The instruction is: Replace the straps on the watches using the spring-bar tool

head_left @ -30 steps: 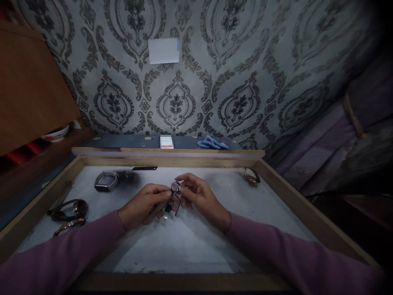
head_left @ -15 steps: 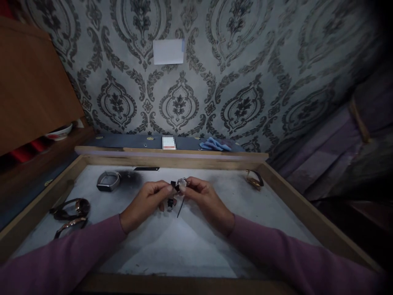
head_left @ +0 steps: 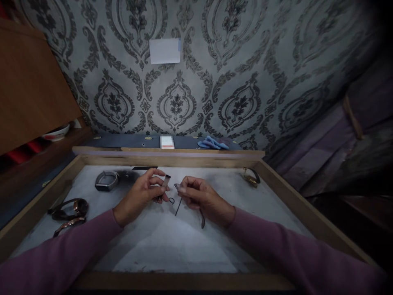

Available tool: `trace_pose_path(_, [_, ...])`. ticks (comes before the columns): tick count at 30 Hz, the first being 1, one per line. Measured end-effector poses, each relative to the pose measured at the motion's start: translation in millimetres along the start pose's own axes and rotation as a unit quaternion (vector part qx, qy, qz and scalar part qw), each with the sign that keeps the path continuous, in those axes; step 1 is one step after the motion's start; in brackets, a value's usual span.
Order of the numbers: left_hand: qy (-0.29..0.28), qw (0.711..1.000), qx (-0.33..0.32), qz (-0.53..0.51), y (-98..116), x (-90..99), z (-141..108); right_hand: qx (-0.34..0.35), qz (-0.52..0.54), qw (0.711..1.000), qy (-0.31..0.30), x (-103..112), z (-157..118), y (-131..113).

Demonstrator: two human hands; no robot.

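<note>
Over the white-lined wooden tray, my left hand (head_left: 139, 196) pinches a short watch strap (head_left: 166, 181), grey on its visible side with a dark end. A small dark loop (head_left: 172, 200) shows just below those fingertips; I cannot tell what it belongs to. My right hand (head_left: 204, 198) is closed on a wristwatch, mostly hidden by the fingers, with a bit of shiny metal (head_left: 176, 186) at the fingertips. A dark strap end (head_left: 202, 220) hangs beneath that hand. Between the two hands is a thin dark rod (head_left: 178, 206).
A grey-strapped watch (head_left: 106, 181) and two dark-strapped watches (head_left: 80, 207) lie at the tray's left. Far right holds a gold watch (head_left: 251, 178). A dark flat strip (head_left: 144, 168) lies by the back edge (head_left: 172, 153). Beyond sit a blue cloth (head_left: 213, 142) and a small box (head_left: 167, 142).
My hands have moved apart, leaving a gap between the strap in my left and the watch in my right. The round watch face, visible before, is now hidden. The view has shifted slightly.
</note>
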State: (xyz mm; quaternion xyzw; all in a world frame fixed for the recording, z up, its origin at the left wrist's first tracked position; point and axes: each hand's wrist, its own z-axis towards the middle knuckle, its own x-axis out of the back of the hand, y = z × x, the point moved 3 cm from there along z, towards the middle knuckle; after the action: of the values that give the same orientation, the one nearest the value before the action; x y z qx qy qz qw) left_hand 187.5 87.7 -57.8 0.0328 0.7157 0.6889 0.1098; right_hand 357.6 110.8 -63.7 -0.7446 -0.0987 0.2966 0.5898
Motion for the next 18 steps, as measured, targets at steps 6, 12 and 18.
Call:
trace_pose_path(6, [-0.005,0.999,-0.011,0.032,4,0.4,0,-0.002,-0.019,1.0,-0.015,4,2,1])
trace_pose_path(12, [0.005,0.992,-0.065,0.109,19,-3.3,-7,0.006,-0.024,0.999,-0.043,3,5,5])
trace_pose_path(18, [0.013,0.983,-0.11,0.148,22,-1.2,-9,0.0,0.002,0.998,-0.063,2,4,6])
